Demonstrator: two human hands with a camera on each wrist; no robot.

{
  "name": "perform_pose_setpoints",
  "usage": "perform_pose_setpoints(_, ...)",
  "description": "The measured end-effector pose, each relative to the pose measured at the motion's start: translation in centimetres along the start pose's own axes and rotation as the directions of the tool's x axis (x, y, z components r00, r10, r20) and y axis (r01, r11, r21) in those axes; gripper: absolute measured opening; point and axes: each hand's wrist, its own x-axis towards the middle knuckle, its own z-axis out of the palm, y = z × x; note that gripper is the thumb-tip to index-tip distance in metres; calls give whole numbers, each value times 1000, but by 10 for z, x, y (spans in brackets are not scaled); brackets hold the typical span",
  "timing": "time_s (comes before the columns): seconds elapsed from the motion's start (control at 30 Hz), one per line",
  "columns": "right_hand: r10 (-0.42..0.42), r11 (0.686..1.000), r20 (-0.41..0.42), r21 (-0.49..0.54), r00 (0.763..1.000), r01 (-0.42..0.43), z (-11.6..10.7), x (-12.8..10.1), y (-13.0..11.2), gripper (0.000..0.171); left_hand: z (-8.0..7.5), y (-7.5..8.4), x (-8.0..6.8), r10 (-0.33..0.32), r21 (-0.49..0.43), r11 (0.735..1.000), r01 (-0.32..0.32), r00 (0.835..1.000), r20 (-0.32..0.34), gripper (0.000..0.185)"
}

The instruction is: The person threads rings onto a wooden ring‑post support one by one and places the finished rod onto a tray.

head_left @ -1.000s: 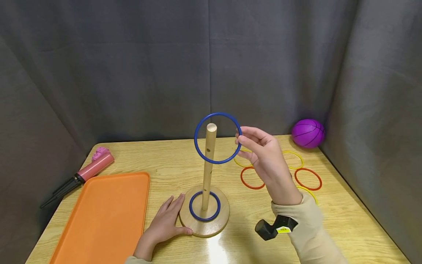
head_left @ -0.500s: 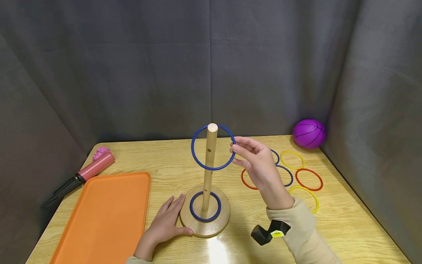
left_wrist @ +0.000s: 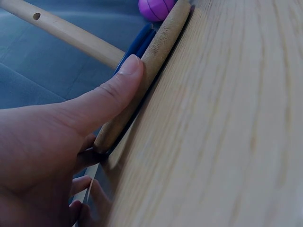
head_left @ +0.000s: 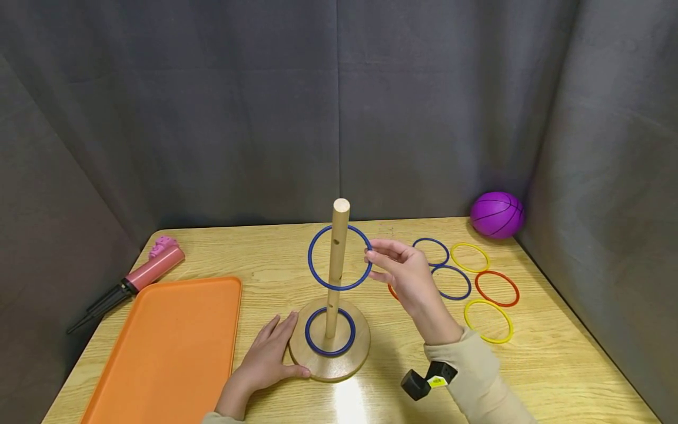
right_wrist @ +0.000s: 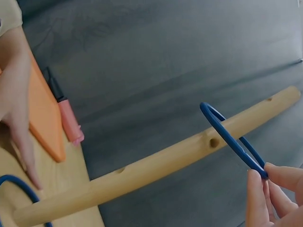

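A wooden post (head_left: 339, 247) stands upright on a round wooden base (head_left: 331, 369). Partway down the post, a blue ring (head_left: 341, 288) encircles it, pinched at its right side between the thumb and fingers of my right hand (head_left: 413, 280). The right wrist view also shows this held ring (right_wrist: 225, 135) around the post, tilted. Another blue ring (head_left: 329, 353) lies on the base around the post's foot. My left hand (head_left: 267, 359) rests against the base's left edge, fingers spread and fairly straight; its thumb (left_wrist: 106, 101) touches the rim in the left wrist view.
Loose blue (head_left: 470, 287), yellow (head_left: 511, 330) and red rings (head_left: 518, 294) lie right of the post. A purple ball (head_left: 497, 215) sits at the back right corner. An orange tray (head_left: 169, 353) and a pink hand pump (head_left: 153, 269) occupy the left side.
My right hand has lowered the blue ring from around the post's top to partway down, shifting slightly left. More loose rings have come into sight behind it. My left hand stays put.
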Motion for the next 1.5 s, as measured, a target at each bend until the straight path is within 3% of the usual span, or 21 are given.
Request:
perform_pose_setpoints(0.23,27,993,16,-112,999,-26,-7,7,22,16,0,0,0,1,1,1000,-1,1000,-2,117)
perform_pose_setpoints(0.4,64,971,40,-232,997,-53,-12,13,38,32,0,1,0,-5,3,1000,6,1000,-5,117)
perform_pose_setpoints(0.53,77,955,81,-291,994,-50,-14,16,51,33,0,0,0,-5,6,1000,5,1000,-11,117)
perform_pose_setpoints(1.07,175,863,146,-499,974,-80,-19,23,99,24,0,0,0,-2,8,1000,2,1000,-20,118)
perform_pose_setpoints(1.33,146,812,169,-583,975,-21,-19,26,116,18,-1,1,0,2,3,1000,-2,1000,-11,117)
perform_pose_setpoints(1.5,151,782,141,-622,978,-31,-20,29,125,15,-1,0,0,-2,0,1000,2,1000,-7,117)
